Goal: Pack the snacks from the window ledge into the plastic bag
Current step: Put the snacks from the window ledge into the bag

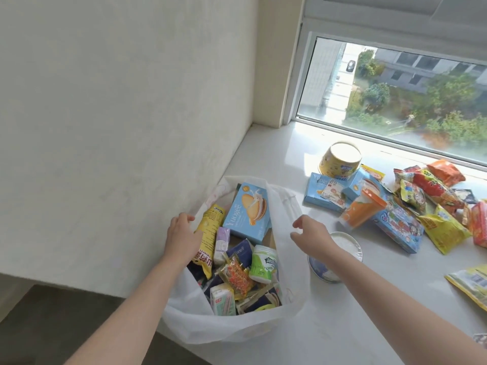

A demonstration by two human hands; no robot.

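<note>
A white plastic bag (232, 326) stands open on the window ledge (369, 312), against the wall. Inside lie a light blue biscuit box (249, 212), a yellow packet (208, 233), a green-and-white jar (263, 263) and several small packs. My left hand (181, 235) grips the bag's left rim. My right hand (312, 237) hovers at the bag's right rim with fingers loosely curled, holding nothing. To the right on the ledge lie more snacks: a yellow tub (340, 160), an orange-lidded cup (362, 209), blue boxes (325, 196) and several chip bags (434, 192).
A white round tub (342, 246) sits just right of the bag, partly under my right forearm. A yellow packet (471, 284) lies at the right edge. The wall runs along the left; the window glass is behind the snacks. The ledge drops to dark floor at lower left.
</note>
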